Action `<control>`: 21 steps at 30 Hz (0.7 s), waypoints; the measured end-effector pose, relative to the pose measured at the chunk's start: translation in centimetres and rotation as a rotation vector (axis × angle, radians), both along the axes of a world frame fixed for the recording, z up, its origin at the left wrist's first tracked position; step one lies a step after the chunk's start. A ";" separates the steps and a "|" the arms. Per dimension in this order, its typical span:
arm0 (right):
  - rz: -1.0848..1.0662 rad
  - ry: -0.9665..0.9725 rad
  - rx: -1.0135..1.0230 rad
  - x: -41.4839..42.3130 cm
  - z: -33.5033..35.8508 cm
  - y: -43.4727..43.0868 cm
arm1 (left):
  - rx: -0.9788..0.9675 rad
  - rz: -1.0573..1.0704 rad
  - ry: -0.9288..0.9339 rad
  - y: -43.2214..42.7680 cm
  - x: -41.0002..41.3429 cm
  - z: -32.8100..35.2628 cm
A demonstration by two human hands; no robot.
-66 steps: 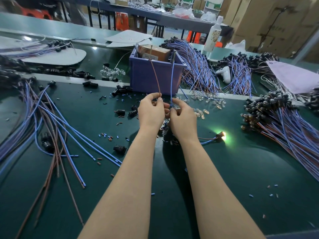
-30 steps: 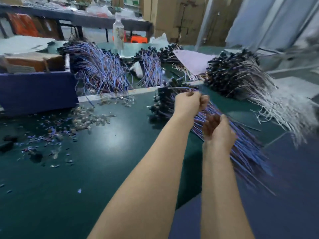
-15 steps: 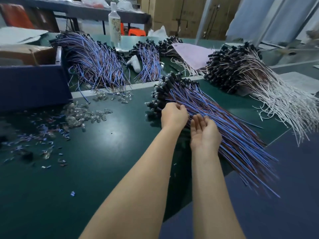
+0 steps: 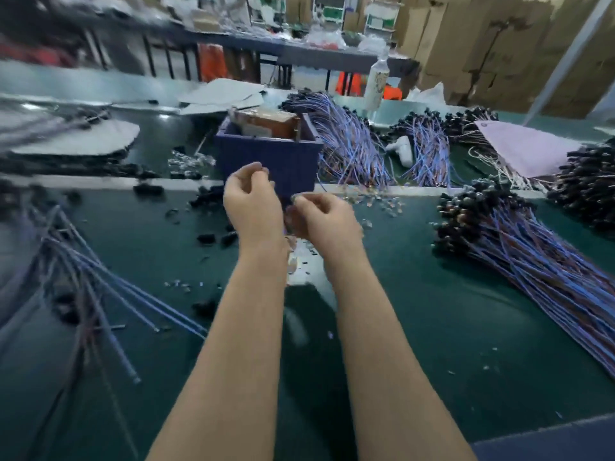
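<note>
On the green table, just in front of the blue bin, my left hand and right hand hover close together, fingers curled toward the thumbs. Blur hides whether either pinches anything. The heap of small clear bulbs lies straight below, between my wrists, equally near both hands.

Green table. Blue bin, centre, holding a brown box. Wire bundle just right of the bin; a smaller bundle farther right, with a white object between them. Bottle upright behind. Pink sheet, upper right. Large bundle with black caps, right edge. Loose wires, lower left. Scattered black caps, centre left. Paper sheets, upper centre. Cartons, upper right.
</note>
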State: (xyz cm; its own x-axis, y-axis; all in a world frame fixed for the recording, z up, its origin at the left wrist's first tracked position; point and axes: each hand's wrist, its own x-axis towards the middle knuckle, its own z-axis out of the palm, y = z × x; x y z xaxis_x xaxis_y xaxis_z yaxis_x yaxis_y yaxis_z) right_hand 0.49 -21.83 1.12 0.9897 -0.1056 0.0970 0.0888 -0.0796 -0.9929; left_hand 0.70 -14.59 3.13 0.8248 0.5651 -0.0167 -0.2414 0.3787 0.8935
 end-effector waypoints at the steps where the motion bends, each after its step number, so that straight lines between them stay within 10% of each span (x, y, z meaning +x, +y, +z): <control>1: 0.068 -0.009 -0.136 0.1 -0.4 2.1 | -0.033 0.061 0.013 2.3 -0.2 -0.2; 12: 0.556 -0.098 -1.003 -2.0 -2.6 18.6 | -0.116 0.497 0.089 17.0 -2.6 -1.4; 21: 0.252 -0.141 -0.623 -0.6 -2.7 19.2 | -0.206 0.488 0.095 18.7 -2.7 -1.9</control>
State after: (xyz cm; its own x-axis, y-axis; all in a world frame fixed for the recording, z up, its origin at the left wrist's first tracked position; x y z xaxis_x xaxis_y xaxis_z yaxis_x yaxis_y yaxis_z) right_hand -0.10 -2.61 -1.53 0.9500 0.2440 0.1949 0.3051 -0.5922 -0.7458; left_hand -2.03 4.06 1.27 0.4570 0.8593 -0.2296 -0.3547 0.4128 0.8389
